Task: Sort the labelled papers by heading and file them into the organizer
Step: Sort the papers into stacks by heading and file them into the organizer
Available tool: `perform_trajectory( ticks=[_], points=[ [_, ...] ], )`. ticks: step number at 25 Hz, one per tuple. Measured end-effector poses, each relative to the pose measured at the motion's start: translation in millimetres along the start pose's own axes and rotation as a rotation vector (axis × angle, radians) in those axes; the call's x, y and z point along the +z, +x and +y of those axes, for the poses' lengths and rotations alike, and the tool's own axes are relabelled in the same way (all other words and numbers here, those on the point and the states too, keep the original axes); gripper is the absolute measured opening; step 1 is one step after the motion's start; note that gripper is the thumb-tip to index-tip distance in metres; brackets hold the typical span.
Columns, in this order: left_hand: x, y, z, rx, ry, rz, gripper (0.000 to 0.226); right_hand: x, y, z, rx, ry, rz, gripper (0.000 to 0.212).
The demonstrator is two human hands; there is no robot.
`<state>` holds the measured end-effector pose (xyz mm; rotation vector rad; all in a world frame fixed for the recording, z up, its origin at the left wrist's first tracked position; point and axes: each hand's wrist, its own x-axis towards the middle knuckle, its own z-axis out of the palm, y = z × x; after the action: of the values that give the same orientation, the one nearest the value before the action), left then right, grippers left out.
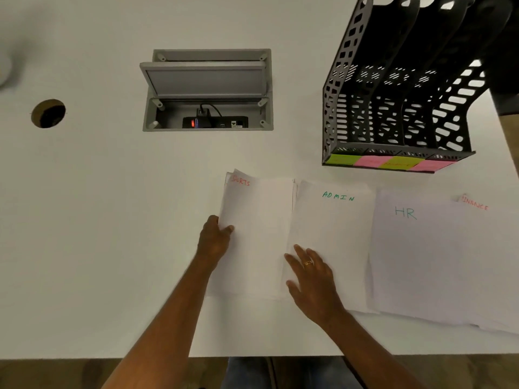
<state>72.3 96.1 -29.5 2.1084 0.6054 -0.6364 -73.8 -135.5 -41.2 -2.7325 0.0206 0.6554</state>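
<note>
Right hand (311,279) flat on ADMIN pile (334,237), left hand (214,237) pinching SPORTS pile (255,237) edge on tabletop (112,220); overlapping edges risk sheets crossing headings before reaching organizer (393,108).

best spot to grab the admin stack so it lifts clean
Probably the near edge of the ADMIN stack, taken from the person's side: it lies flat, its sides are crowded by the SPORTS stack and HR stack, and the right hand rests there.

White labelled paper stacks (331,234) flat in a row before empty black four-slot organizer (393,108).
</note>
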Motion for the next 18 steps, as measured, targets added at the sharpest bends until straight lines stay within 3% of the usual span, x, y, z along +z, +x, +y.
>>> perform_trajectory(
  ticks=[6, 14, 16, 18],
  points=[
    [-13.0, 9.2, -12.5, -0.097, -0.331, -0.202, 0.037, 8.4, 5.0, -10.5, 0.127, 0.072, 0.178, 0.06],
    [-64.6, 9.3, -13.1, 0.118, -0.498, -0.068, 0.025, 1.6, 12.9, -24.4, 0.196, 0.079, 0.243, 0.046],
    [-85.9, 4.5, -7.0, 0.164, -0.549, -0.127, 0.021, -10.8, 17.8, -33.1, 0.245, 0.241, 0.309, 0.044],
    [-102.0, 1.5, -0.4, 0.196, -0.567, -0.21, 0.029, -38.7, 30.4, -48.6, 0.308, 0.655, 0.366, 0.055]
  ],
)
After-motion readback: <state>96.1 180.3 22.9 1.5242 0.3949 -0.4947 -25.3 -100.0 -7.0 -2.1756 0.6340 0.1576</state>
